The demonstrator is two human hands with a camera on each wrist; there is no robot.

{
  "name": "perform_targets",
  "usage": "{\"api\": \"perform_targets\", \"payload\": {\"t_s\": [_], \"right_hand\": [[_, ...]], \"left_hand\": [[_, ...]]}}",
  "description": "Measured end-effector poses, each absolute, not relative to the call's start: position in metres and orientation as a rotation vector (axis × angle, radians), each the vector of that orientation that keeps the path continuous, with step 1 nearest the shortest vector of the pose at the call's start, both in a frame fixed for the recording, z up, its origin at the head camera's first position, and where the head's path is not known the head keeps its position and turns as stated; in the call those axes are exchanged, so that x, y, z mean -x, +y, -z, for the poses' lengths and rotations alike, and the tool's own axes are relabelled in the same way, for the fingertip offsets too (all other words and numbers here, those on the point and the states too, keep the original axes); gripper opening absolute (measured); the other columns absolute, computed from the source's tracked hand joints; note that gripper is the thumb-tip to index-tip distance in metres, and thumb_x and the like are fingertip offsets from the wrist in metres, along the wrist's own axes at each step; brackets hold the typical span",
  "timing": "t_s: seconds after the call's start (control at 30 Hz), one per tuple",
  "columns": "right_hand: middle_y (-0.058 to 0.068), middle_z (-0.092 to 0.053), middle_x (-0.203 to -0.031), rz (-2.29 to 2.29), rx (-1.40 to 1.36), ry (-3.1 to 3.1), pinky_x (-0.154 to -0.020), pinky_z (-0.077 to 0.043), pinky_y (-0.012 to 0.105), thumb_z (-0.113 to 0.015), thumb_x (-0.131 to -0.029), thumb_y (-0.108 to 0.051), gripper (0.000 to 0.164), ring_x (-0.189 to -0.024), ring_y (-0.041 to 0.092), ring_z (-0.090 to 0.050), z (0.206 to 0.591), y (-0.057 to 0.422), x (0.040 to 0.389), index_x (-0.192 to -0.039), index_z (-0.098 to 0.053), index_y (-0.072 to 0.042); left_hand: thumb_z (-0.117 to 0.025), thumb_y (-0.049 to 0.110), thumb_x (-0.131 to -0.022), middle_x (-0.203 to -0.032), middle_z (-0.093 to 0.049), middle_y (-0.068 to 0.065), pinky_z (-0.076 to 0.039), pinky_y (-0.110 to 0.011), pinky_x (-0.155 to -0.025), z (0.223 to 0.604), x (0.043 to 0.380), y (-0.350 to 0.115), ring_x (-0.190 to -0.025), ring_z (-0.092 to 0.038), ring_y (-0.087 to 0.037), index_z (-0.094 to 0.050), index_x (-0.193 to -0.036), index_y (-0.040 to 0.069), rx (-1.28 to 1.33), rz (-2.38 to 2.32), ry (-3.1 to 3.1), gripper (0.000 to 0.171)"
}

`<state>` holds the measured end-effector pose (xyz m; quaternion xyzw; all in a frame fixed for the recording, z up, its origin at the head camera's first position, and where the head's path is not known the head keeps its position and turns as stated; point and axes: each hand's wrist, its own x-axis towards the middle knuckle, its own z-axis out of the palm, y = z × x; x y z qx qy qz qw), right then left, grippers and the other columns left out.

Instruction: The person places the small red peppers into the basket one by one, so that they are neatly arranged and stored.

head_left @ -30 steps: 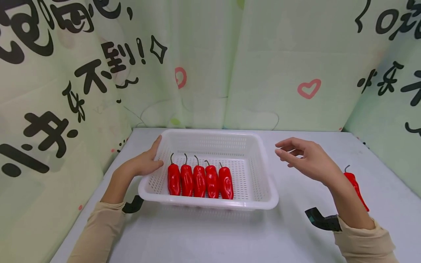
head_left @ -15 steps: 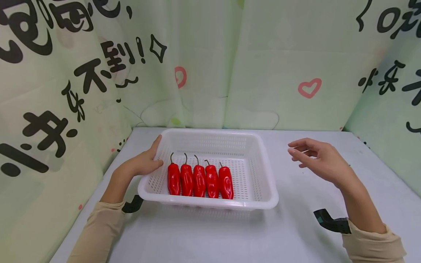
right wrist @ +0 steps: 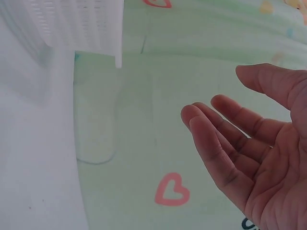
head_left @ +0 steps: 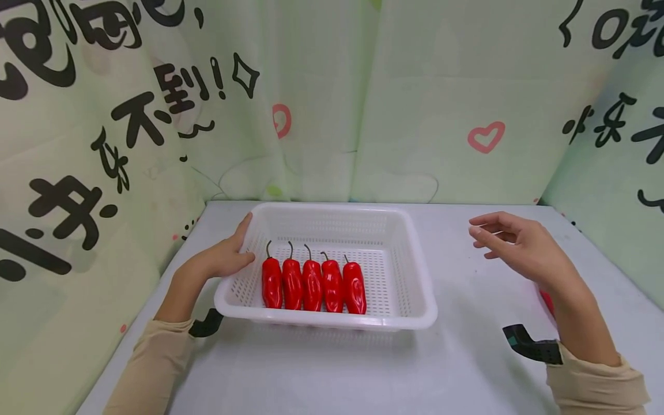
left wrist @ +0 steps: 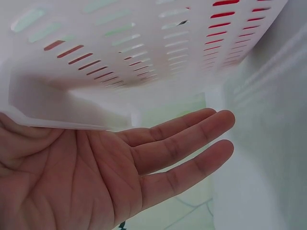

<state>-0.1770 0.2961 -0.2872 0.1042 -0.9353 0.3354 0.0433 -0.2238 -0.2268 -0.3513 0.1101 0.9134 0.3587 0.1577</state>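
In the head view, a white plastic basket with slotted walls holds several red chili peppers, lined up side by side with their stems pointing away. My left hand grips its left rim, the thumb reaching inside over the edge. The left wrist view shows the other fingers stretched out straight beneath the basket's side. Off to the right, my right hand hovers with relaxed, slightly bent fingers and nothing in them. Behind that forearm lies another red chili pepper, mostly hidden.
The basket stands on a white table. A pale green curtain with black lettering and pink hearts closes off the back and both sides. Each wrist wears a black camera mount.
My right hand has moved rightward, away from the basket, and its forearm now covers most of the loose chili pepper. The left hand keeps its grip on the rim.
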Motion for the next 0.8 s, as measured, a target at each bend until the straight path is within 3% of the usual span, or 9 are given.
{"api": "perform_targets", "payload": {"t_s": [0.47,0.53,0.7,0.8], "right_hand": [[0.03,-0.061,-0.129,-0.999,-0.148,-2.901,-0.067,-0.054,0.017,-0.056,-0.105,-0.037,0.054,-0.082,-0.007,-0.063,0.285,0.338,0.179,-0.145,-0.048,-0.002],[0.03,-0.06,-0.131,-0.98,-0.121,-2.914,-0.067,-0.054,0.017,-0.055,-0.105,-0.039,0.056,-0.085,-0.002,-0.065,0.285,0.341,0.18,-0.146,-0.047,-0.002],[0.033,-0.056,-0.132,-0.922,-0.055,-2.953,-0.068,-0.053,0.025,-0.052,-0.105,-0.044,0.064,-0.099,0.034,-0.068,0.284,0.35,0.182,-0.149,-0.042,0.001],[0.035,-0.053,-0.133,-0.884,0.014,-2.964,-0.071,-0.058,0.041,-0.05,-0.105,-0.048,0.069,-0.106,0.048,-0.062,0.285,0.356,0.182,-0.149,-0.04,0.003]], "left_hand": [[-0.052,0.013,-0.1,-0.162,-0.018,-0.033,-0.063,-0.05,-0.078,0.35,0.224,-0.228,-0.111,-0.064,-0.044,0.018,-0.162,0.014,-0.335,-0.985,2.638,0.093],[-0.052,0.012,-0.1,-0.162,-0.018,-0.033,-0.063,-0.05,-0.079,0.35,0.225,-0.228,-0.111,-0.064,-0.044,0.018,-0.162,0.014,-0.346,-0.993,2.635,0.093],[-0.052,0.011,-0.1,-0.16,-0.021,-0.034,-0.063,-0.05,-0.079,0.352,0.225,-0.229,-0.108,-0.065,-0.04,0.018,-0.162,0.013,-0.358,-1.004,2.629,0.093],[-0.052,0.011,-0.1,-0.16,-0.023,-0.034,-0.063,-0.049,-0.078,0.353,0.225,-0.229,-0.106,-0.066,-0.04,0.018,-0.162,0.014,-0.358,-1.013,2.624,0.093]]}}
